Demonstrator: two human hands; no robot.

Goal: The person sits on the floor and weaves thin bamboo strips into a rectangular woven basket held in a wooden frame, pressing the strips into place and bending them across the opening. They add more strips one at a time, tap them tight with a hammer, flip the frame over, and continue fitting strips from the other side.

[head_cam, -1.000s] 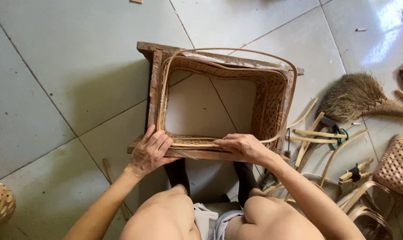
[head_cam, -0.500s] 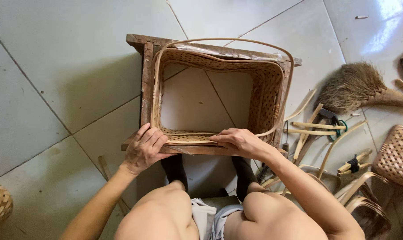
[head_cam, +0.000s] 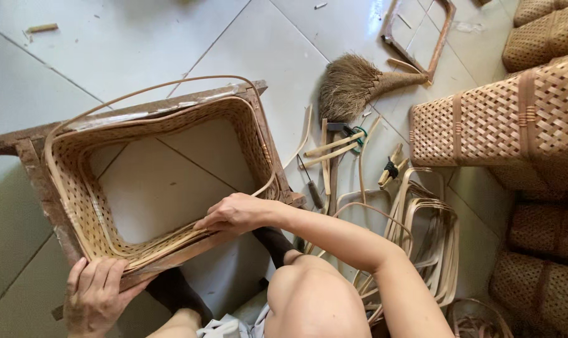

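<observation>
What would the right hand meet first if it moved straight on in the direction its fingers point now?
The right hand points left along the near rim of the woven basket. Going straight on, it would probably slide along that rim toward the left hand at the wooden frame's corner; depth is unclear.

A bottomless woven basket [head_cam: 165, 181] is seated inside a wooden frame [head_cam: 40, 188] on the floor [head_cam: 171, 37].

The frame's near left corner is gripped by the left hand [head_cam: 96, 297], and the basket's near rim is pressed by the right hand [head_cam: 237, 213]. To the right of the frame, a hand broom [head_cam: 353, 84] is laid behind scattered strips and tools [head_cam: 334, 156]; looped cane hoops [head_cam: 422, 231] are piled nearer. Finished baskets [head_cam: 509, 119] are stacked at the far right.
</observation>
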